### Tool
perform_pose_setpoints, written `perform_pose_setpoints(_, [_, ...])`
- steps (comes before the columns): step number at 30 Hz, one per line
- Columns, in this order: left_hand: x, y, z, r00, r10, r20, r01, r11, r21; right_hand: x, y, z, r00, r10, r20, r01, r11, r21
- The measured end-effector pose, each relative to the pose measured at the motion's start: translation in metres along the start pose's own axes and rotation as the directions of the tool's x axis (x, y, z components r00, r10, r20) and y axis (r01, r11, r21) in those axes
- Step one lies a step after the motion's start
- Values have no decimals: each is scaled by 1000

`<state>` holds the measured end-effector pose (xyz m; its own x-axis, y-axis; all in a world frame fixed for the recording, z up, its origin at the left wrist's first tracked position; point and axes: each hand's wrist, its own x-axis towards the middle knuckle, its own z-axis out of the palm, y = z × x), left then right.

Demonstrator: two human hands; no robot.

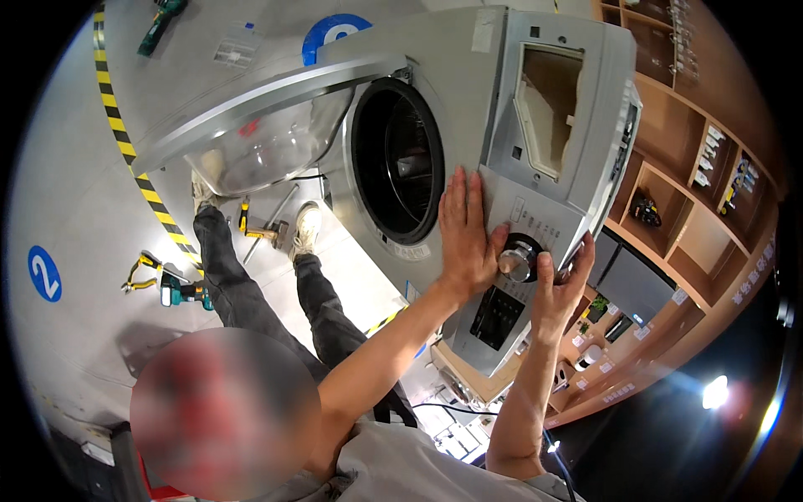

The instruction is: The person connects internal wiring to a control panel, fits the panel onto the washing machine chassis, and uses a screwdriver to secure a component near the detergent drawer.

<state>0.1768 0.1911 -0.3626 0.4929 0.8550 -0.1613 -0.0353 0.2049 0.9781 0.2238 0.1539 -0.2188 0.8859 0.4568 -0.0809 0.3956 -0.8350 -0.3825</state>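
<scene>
A silver front-loading washing machine (452,50) stands before me. Its round door (276,125) is swung out to the left, and the dark drum opening (397,159) shows. Along its right side runs the control panel (523,205), which has a chrome knob (519,258), a dark display (498,318) and a rectangular drawer opening (548,109). My left hand (464,234) lies flat with fingers stretched over the panel's left edge, thumb beside the knob. My right hand (565,289) grips the panel's right edge, its thumb on the front near the knob and its fingers partly hidden behind.
Left of me are a person's blurred head (226,410) and dark-trousered legs (230,259). On the floor lie a cordless drill (180,291), pliers (142,272), a hammer (268,233) and another green tool (159,25). Wooden shelves (669,201) rise at right.
</scene>
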Motion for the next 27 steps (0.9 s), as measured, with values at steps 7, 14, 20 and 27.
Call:
perform_pose_setpoints(7, [-3,1,2,999,-28,21,28,999,25,-34,37,-48,994,24,104,-28,999,39])
perform_pose_setpoints(14, [0,-23,4,980,164,109,-192,924,332,-78,103,-252,861,438,-259,-211,771,601])
perform_pose_setpoints(20, [3,13,-1,971,118,206,-166,958,235,-296,244,-526,731,544,-412,138,473,870])
perform_pose_setpoints(27, [13,-30,-20,911,-171,376,91,971,221,-653,359,-546,-128,891,-436,-31,436,899])
